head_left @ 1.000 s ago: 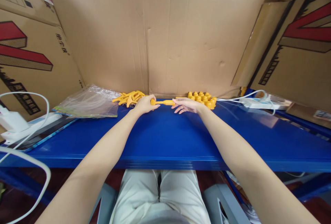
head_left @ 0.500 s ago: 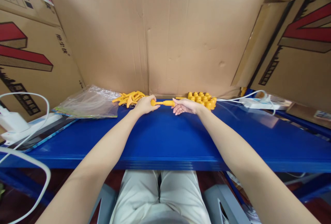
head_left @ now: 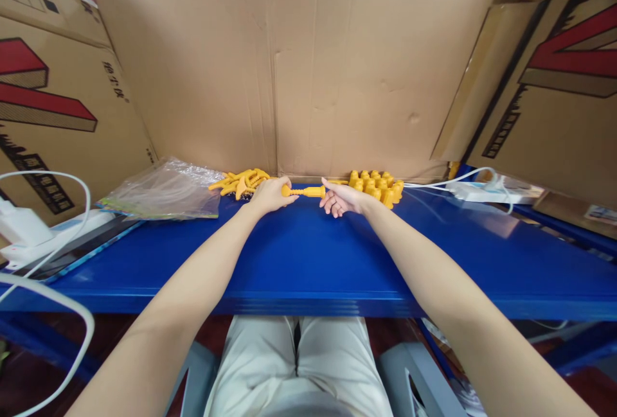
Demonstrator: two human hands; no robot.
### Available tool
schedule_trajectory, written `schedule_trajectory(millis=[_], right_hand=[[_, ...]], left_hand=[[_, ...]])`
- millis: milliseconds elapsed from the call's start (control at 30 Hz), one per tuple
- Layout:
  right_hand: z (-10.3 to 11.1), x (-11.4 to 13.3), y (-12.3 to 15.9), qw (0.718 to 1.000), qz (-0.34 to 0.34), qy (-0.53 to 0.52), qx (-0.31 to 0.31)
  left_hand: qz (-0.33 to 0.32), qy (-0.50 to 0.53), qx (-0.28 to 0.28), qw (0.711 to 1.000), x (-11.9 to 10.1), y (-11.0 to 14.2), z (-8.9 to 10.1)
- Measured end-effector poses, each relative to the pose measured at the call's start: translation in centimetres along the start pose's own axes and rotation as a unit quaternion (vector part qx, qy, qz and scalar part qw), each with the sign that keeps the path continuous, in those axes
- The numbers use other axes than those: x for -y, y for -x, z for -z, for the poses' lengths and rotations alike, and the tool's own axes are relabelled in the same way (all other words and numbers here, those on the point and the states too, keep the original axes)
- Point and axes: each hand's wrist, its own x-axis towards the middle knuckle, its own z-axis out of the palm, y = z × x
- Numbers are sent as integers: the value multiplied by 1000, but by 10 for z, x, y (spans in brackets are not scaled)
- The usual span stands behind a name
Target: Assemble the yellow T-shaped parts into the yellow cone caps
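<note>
Here, your left hand [head_left: 270,196] pinching a yellow stick [head_left: 312,191], your right hand [head_left: 346,198] half-curled at its right end, grip unclear

Grips one end of a yellow rod [head_left: 313,191] in the left hand [head_left: 270,195], with the right hand [head_left: 343,199] at the other end, over a blue shelf [head_left: 318,256], between branching pieces [head_left: 241,182] beside a plastic bag [head_left: 164,193] and stubby pieces [head_left: 378,186], before upright cardboard [head_left: 347,83].

The head-worn camera looks forward and down from close above the lap [head_left: 299,365] at six o'clock, across the table [head_left: 318,263] toward cardboard [head_left: 376,83] at twelve.
</note>
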Motion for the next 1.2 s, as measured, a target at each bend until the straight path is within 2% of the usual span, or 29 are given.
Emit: schedule_trajectory(millis=[167,367,500,700,800,900,1000,1100,1200], right_hand=[[3,-1,5,999,3,-43,33],[1,-2,3,990,63,-125,21],[-2,0,0,983,80,-166,4],[4,2,-6,958,158,-235,-47],[11,0,-12,937,206,-248,-132],[20,-6,-18,911,256,-179,-269],[27,-17,-24,881,299,-12,-367],[29,-29,-30,837,341,165,-395],[26,-37,-35,794,338,324,-388]], left_hand=[[2,14,-6,1000,1,0,0],[4,13,-3,1000,4,-1,-1],[1,-2,2,1000,6,-2,-2],[-21,25,10,999,8,2,-3],[-22,25,15,999,10,3,-5],[-27,4,26,999,14,1,-9],[-41,-22,49,998,19,-2,-12],[-52,-44,62,996,21,-4,-14],[-63,-55,67,994,23,-6,-15]])
